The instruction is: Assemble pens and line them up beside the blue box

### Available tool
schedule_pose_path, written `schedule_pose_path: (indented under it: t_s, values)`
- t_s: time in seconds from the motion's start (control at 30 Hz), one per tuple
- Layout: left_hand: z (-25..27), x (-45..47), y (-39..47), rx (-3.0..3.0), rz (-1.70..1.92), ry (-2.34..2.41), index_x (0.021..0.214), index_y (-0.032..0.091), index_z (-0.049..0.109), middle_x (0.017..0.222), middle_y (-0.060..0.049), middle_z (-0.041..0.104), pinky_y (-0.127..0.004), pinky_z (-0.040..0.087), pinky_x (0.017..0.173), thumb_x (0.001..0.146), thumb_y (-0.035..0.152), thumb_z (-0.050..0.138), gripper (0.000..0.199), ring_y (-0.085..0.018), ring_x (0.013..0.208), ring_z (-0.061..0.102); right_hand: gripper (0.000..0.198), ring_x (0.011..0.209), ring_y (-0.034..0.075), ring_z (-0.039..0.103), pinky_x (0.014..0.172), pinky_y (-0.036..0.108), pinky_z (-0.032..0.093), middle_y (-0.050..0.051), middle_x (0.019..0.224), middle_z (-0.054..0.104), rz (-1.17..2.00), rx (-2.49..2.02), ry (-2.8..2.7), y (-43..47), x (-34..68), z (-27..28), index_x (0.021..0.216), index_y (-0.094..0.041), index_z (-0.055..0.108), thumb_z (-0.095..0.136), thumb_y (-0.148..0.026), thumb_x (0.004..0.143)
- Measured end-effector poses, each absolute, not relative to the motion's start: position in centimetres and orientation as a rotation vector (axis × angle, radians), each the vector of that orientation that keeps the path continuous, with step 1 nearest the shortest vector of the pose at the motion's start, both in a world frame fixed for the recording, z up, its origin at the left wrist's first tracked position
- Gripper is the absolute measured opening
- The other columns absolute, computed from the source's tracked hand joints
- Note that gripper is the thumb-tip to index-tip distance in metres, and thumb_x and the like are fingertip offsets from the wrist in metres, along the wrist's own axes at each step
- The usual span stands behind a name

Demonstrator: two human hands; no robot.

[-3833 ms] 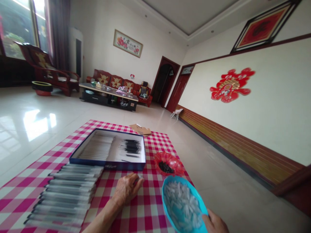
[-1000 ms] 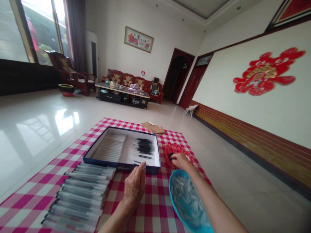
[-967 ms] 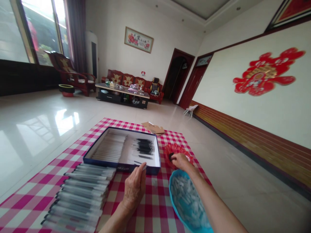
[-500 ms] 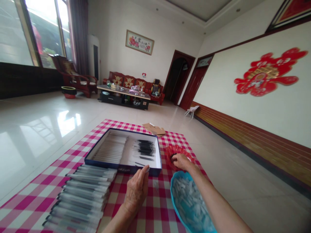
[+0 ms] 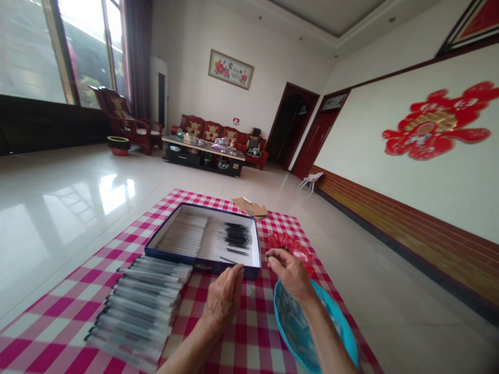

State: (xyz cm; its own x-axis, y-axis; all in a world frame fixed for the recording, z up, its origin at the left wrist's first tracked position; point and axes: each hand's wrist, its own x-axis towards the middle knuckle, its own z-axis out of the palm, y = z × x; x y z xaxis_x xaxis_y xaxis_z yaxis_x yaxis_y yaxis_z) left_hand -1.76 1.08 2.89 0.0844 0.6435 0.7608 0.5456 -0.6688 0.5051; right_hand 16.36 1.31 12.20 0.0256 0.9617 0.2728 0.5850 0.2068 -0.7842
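Note:
My left hand is closed in a pinch at the front edge of a blue-rimmed box; what sits in its fingers is mostly hidden. My right hand pinches a small dark piece just left of a red scalloped dish. Inside the box lie clear pen tubes in a row and black pen refills in a bunch. Left of my left hand, a stack of capped pens spreads on the checked cloth. Under my right forearm stands a blue bowl with many whitish translucent pieces.
The pink-and-white checked tablecloth covers the table. Flattened brown cardboard rests at its far edge. Beyond are a low coffee table, a wooden sofa, an armchair and a small white stool.
My right hand has come out of the red dish and moved left, toward my left hand, with a small dark piece in its fingertips. My left hand stays pinched near the box; the view has shifted slightly.

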Motion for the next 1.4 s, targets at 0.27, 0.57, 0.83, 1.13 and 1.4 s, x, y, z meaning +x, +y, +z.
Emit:
schedule_pose_path:
  t_s: [0.27,0.57,0.83,1.13,1.4]
  values:
    - [3.3,-2.3,1.1,2.356,1.598,1.31,0.113,0.018,0.057,0.086,-0.007,0.062,-0.032,0.041,0.071,0.095,0.019,0.038,0.026,-0.02,0.077,0.055,0.032,0.079,0.02,0.063,0.064,0.028,0.053,0.006,0.097,0.069,0.687,-1.317,-1.312,-0.6,10.8,7.7,0.102,-0.019,0.067,0.055,-0.042,0.082]
    - [3.4,-2.1,0.9,2.373,1.55,1.309,0.117,0.02,0.056,0.083,-0.005,0.059,-0.032,0.037,0.071,0.095,0.019,0.037,0.029,-0.019,0.076,0.052,0.028,0.099,0.024,0.062,0.077,0.032,0.053,0.008,0.106,0.068,0.699,-1.204,-1.41,-0.4,10.7,6.7,0.102,-0.02,0.068,0.054,-0.037,0.086]
    - [3.9,-2.2,0.5,2.399,1.558,1.347,0.111,0.021,0.06,0.077,-0.004,0.056,-0.031,0.035,0.067,0.094,0.02,0.039,0.027,-0.019,0.072,0.051,0.023,0.096,0.023,0.064,0.08,0.034,0.053,0.007,0.102,0.068,0.631,-1.212,-1.465,-0.4,11.0,6.1,0.1,-0.02,0.068,0.054,-0.033,0.086]
    - [3.6,-2.1,0.6,2.389,1.507,1.348,0.113,0.019,0.059,0.078,-0.005,0.057,-0.033,0.037,0.067,0.094,0.02,0.038,0.028,-0.02,0.072,0.05,0.025,0.093,0.023,0.065,0.081,0.035,0.053,0.008,0.1,0.07,0.674,-1.231,-1.435,-0.3,10.9,5.7,0.102,-0.019,0.065,0.055,-0.034,0.085]
    - [3.5,-2.0,0.7,2.329,1.506,1.303,0.103,0.018,0.061,0.08,-0.006,0.058,-0.034,0.039,0.071,0.095,0.02,0.038,0.025,-0.021,0.075,0.052,0.023,0.091,0.023,0.066,0.084,0.037,0.052,0.008,0.097,0.071,0.628,-1.234,-1.473,-0.3,11.2,5.9,0.098,-0.018,0.067,0.058,-0.033,0.083]
